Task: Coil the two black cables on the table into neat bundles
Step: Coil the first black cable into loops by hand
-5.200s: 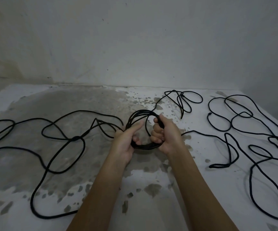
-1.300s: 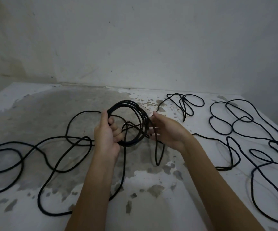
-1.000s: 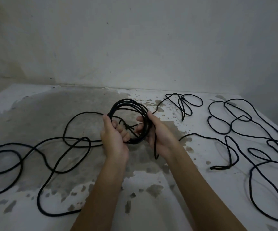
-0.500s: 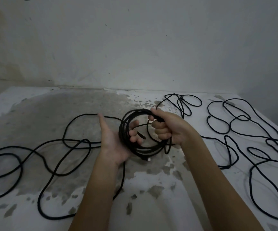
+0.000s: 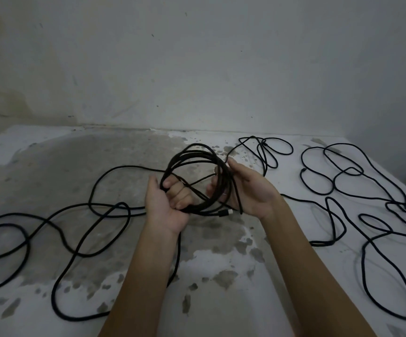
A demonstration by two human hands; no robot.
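Left hand [image 5: 165,207] grip closed through the coil [image 5: 198,207]; right hand [image 5: 250,190] curls loosely round the opposite side. Feed the loose cable [image 5: 121,206] off the table [image 5: 39,171] in equal loops, untwisted.

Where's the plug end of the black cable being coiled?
Head view, centre: the pale-tipped black plug sticks out beneath the black cable coil, between the left hand and right hand.

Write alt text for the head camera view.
Two hands hold a coil of black cable above a stained table, left hand gripping its left side, right hand its right. Its loose cable trails left; a second black cable sprawls right.
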